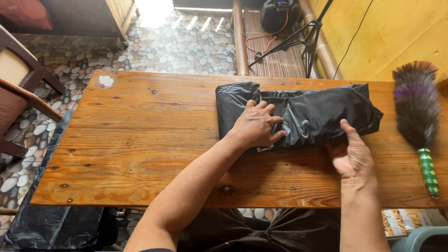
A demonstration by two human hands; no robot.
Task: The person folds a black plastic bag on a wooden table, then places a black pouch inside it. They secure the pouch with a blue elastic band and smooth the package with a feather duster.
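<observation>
A folded black plastic bag [317, 112] lies on the far right part of a wooden table [140, 140]. My left hand [256, 125] lies flat on the bag's left half, fingers together, pressing it down. My right hand [353, 151] is at the bag's near edge, palm up; its thumb lies on top of the plastic and its fingers seem tucked under the edge, where I cannot see them.
A feather duster [416, 109] with a green handle lies at the table's right edge. A wooden chair [18, 88] stands to the left. A black speaker [279, 13] and a tripod stand beyond the table. More black plastic [46, 224] hangs below the table's left near corner.
</observation>
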